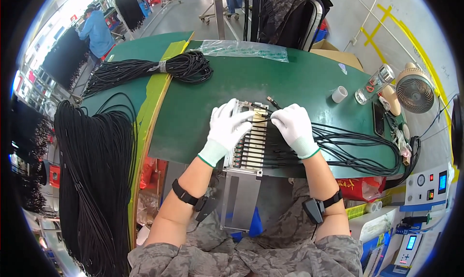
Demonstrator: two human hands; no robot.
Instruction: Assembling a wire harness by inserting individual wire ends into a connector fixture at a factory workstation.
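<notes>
A metal slotted fixture (248, 167) lies across the front edge of the green table, with several black cables (333, 140) set side by side in its slots. Both my hands wear white gloves. At the fixture's upper left, my left hand (226, 126) has thumb and forefinger around the left end of a black cable. My right hand (295, 127) pinches black cable just right of the slots, its fingertips partly hiding it. One loose cable plug (272, 101) points up and left beyond my right fingers. Lower slots hold pale connector ends in a row.
A tied cable bundle (188, 67) lies at the back left, and a large black cable hank (94, 175) hangs at the left. A plastic bag (244, 50) is at the far edge. At right stand a white roll (339, 94), glass bottle (370, 88) and fan (414, 87).
</notes>
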